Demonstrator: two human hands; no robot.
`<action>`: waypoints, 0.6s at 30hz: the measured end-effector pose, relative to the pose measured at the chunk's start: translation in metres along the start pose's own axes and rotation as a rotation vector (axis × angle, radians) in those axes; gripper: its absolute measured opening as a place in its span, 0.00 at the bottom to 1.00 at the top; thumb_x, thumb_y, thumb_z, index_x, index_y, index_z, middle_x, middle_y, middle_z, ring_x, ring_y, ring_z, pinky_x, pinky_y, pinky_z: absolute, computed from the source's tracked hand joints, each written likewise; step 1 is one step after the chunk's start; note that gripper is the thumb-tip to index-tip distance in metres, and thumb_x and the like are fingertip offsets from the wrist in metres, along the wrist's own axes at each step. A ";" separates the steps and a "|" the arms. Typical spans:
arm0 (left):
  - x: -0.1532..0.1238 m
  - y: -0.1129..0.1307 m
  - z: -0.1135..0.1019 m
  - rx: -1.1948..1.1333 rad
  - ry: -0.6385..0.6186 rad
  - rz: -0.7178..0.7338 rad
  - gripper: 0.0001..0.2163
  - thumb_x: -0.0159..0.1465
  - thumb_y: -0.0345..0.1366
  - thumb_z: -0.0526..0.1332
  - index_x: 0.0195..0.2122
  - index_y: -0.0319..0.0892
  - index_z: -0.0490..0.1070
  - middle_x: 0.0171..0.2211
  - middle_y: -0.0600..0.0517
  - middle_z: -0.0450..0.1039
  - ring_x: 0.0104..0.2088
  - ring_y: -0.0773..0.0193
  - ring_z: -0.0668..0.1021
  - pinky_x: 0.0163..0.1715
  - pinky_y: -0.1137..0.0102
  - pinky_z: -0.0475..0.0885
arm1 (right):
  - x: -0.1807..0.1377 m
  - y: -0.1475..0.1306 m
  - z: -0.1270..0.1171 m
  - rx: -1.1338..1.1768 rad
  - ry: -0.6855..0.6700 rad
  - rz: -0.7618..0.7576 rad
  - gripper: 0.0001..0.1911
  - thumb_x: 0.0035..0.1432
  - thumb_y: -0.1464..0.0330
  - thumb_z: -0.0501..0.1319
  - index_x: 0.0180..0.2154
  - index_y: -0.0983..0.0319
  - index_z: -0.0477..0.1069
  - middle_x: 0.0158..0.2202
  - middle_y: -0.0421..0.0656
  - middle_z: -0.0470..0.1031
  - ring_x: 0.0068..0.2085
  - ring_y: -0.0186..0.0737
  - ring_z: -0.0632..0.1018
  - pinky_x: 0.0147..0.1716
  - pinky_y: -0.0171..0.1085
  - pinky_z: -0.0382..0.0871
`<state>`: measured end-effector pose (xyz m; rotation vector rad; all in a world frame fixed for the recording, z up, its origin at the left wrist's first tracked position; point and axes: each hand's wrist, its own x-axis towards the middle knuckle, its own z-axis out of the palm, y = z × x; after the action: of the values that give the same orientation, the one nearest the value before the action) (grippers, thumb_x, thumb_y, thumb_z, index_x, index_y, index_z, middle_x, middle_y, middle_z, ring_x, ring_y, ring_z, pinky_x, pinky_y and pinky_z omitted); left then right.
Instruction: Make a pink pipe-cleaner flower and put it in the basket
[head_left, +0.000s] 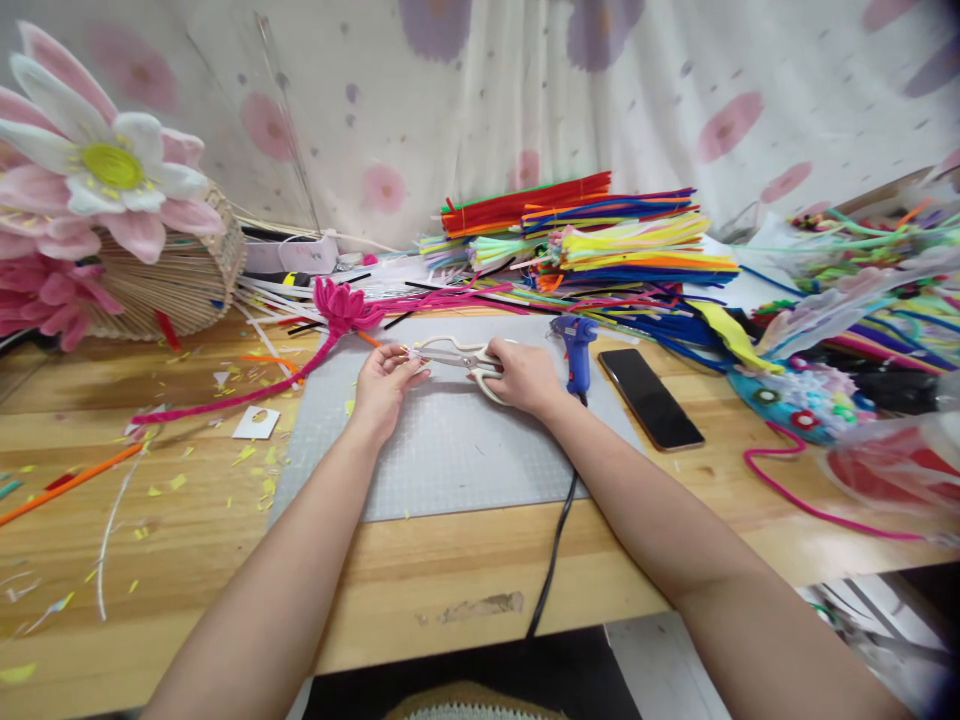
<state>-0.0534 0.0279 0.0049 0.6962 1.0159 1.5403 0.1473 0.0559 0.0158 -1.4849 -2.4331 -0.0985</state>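
Room to pass lay over the near half of the grey mat (465, 465), between the forearms, and along the table's (397, 590) near strip, but a black cord (553, 555) crossed that strip. Piled pipe-cleaner bundles (637, 250) blocked the far side. Far left, pink flower (345, 308) plus long stem in the way. Glue gun (579, 350) stood just right of right hand (525, 375), phone (651, 398) farther right, narrow gap between. Scissors (448, 358) spanned the space to left hand (381, 388).

Craft workspace: mat (480, 460) & glue gun (579, 352) ctr., pipe cleaners (637, 245) upper ctr. (many colours), fuzzy flowers (112, 165) upper L, scraps (178, 481) lower L.
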 end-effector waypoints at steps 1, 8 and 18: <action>0.000 0.000 0.000 0.001 0.000 0.001 0.17 0.43 0.28 0.70 0.31 0.39 0.64 0.25 0.57 0.71 0.30 0.69 0.77 0.33 0.70 0.75 | 0.000 0.000 0.000 -0.007 -0.001 0.000 0.17 0.54 0.54 0.56 0.37 0.61 0.66 0.32 0.44 0.75 0.33 0.40 0.73 0.27 0.35 0.49; 0.000 0.000 0.000 0.002 -0.004 0.001 0.17 0.42 0.28 0.70 0.31 0.39 0.64 0.25 0.57 0.71 0.29 0.69 0.76 0.33 0.69 0.75 | 0.000 0.002 0.001 -0.015 -0.011 -0.011 0.17 0.54 0.54 0.56 0.38 0.61 0.66 0.33 0.44 0.75 0.33 0.40 0.73 0.27 0.34 0.50; 0.001 0.000 -0.001 0.015 -0.006 -0.004 0.15 0.44 0.27 0.68 0.31 0.40 0.64 0.24 0.58 0.70 0.28 0.70 0.76 0.34 0.70 0.76 | 0.000 0.003 0.001 -0.010 -0.014 -0.010 0.17 0.54 0.54 0.56 0.37 0.60 0.66 0.33 0.44 0.75 0.33 0.40 0.73 0.27 0.34 0.50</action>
<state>-0.0546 0.0288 0.0041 0.7084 1.0249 1.5279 0.1496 0.0579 0.0145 -1.4833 -2.4544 -0.1034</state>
